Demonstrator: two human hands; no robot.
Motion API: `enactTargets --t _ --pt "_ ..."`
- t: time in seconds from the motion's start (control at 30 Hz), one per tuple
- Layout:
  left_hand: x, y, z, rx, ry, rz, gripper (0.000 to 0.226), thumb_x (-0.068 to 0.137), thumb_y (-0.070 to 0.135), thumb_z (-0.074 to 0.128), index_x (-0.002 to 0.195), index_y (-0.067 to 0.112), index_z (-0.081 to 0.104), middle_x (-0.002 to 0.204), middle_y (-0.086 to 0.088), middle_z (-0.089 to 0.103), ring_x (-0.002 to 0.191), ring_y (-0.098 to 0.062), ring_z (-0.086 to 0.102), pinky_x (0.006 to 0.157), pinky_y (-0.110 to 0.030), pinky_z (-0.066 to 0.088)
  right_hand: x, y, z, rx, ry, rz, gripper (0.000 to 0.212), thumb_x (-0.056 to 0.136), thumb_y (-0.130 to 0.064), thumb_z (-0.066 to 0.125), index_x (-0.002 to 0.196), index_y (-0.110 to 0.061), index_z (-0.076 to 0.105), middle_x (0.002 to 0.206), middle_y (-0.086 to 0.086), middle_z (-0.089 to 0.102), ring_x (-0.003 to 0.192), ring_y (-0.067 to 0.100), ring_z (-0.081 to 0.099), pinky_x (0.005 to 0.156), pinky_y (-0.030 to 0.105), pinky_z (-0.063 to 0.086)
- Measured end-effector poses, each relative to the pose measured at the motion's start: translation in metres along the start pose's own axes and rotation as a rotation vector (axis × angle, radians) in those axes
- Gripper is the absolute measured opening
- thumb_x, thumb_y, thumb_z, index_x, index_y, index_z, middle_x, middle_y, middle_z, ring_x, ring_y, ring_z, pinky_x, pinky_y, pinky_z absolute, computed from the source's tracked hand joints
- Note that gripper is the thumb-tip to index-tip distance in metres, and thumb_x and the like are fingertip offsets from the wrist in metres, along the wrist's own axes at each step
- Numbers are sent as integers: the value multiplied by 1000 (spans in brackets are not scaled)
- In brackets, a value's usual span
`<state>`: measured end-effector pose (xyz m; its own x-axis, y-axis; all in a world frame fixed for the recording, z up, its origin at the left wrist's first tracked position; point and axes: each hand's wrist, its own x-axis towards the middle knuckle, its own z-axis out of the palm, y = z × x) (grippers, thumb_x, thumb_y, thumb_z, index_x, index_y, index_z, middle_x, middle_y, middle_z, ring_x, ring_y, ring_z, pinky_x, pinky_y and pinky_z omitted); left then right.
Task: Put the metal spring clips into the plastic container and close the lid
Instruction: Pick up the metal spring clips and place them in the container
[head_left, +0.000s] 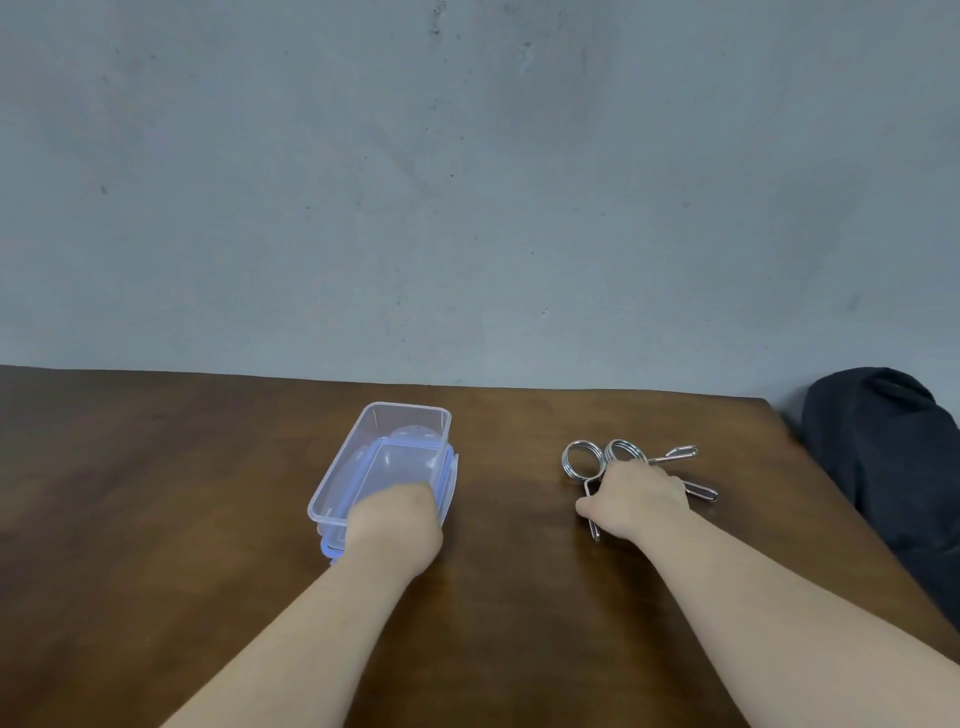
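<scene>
Head view, looking forward and down. A dark brown wooden table (182, 519) with a smooth, faintly glossy grain fills the lower half of the frame; behind it rises a matte grey wall (467, 182) with a mottled, concrete-like finish.

Left of centre stands the plastic container (337, 467), a translucent rectangular tub with rounded corners and a thin raised rim, open at the top. A clear lid (408, 460) with pale blue edging and side flaps sits tilted in or across the tub's right portion; its exact seating is hard to judge through the clear plastic. The left hand (392, 525) covers the near right corner of the container, fingers curled down over the lid and rim; it appears to grasp the lid's near edge, though the fingertips are hidden.

Right of centre, well apart from the container, lie the metal spring clips (584, 461): two shiny coiled wire rings side by side, each with long looped wire handles fanning out on the tabletop. The right hand (636, 499) rests on them, palm down, fingers closed loosely over the handles just below the coils; one handle protrudes beneath the thumb, two more to the right.

At the right edge, a rumpled dark fabric bundle (893, 467) lies past the table's corner.
</scene>
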<state>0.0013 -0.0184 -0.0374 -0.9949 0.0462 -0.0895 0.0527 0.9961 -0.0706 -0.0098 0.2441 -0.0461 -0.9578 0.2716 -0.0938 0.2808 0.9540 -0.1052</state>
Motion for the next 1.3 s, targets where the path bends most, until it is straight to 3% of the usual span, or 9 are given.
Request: enactTargets --t 0.1,0.17,0.37,0.5,0.6,0.87,0.97,1.1,1.3 --pt "-5 -2 -1 168 -58 105 23 95 13 47 113 12 60 109 -7 66 98 -28 66 68 -36 48 -5 -3 1 -11 -32 9 35 71 -52 61 92 -23 63 99 1 61 99 27 62 83 37 49" --pt "-9 -5 -1 223 -74 188 22 95 11 49 115 11 57 105 -7 67 93 -28 66 69 -38 52 -10 -2 1 27 -62 27 36 68 -53 62 87 -22 61 98 0 64 93 25 65 79 35 53" --pt "-30 -5 3 -34 18 385 24 104 35 37 90 21 51 80 -1 61 74 -22 59 71 -36 51 -33 6 -6 176 -144 50 32 73 -50 58 71 -19 65 77 -2 68 73 18 66 60 29 46" --pt "-39 -2 6 -65 10 515 29 103 37 39 75 29 40 63 9 46 62 -13 48 63 -28 37 -50 3 -33 354 6 -10 33 71 -51 54 69 -19 64 72 -1 69 70 20 66 58 31 45" --pt "-45 1 7 -81 42 620 28 101 38 40 75 29 44 68 7 53 67 -18 49 66 -30 35 -64 -10 -59 378 66 -111 31 73 -48 55 70 -18 61 70 -1 69 68 21 65 57 31 44" --pt "-65 7 12 -127 224 820 32 96 32 51 68 20 45 62 1 52 69 -30 51 67 -26 24 -83 -56 -68 1 -123 -368 32 68 -50 56 61 -19 51 60 -3 54 59 21 53 54 29 40" --pt "-64 2 17 -125 298 911 36 90 37 60 63 20 43 62 4 49 66 -23 47 75 -26 23 -83 -62 -64 -129 -221 -464 36 66 -53 57 62 -17 50 58 -2 48 57 22 47 53 30 37" --pt "-62 -7 32 -148 354 937 44 75 39 76 60 26 37 57 6 48 64 -18 45 77 -24 21 -79 -64 -54 -229 -253 -579 30 69 -44 62 73 -15 60 67 3 62 65 25 58 56 34 44" --pt "-62 -9 37 -244 387 937 40 73 47 72 56 20 49 53 6 48 61 -18 47 86 -27 24 -77 -69 -33 -384 -201 -727 35 64 -49 59 78 -18 68 79 3 69 81 29 63 69 40 56"
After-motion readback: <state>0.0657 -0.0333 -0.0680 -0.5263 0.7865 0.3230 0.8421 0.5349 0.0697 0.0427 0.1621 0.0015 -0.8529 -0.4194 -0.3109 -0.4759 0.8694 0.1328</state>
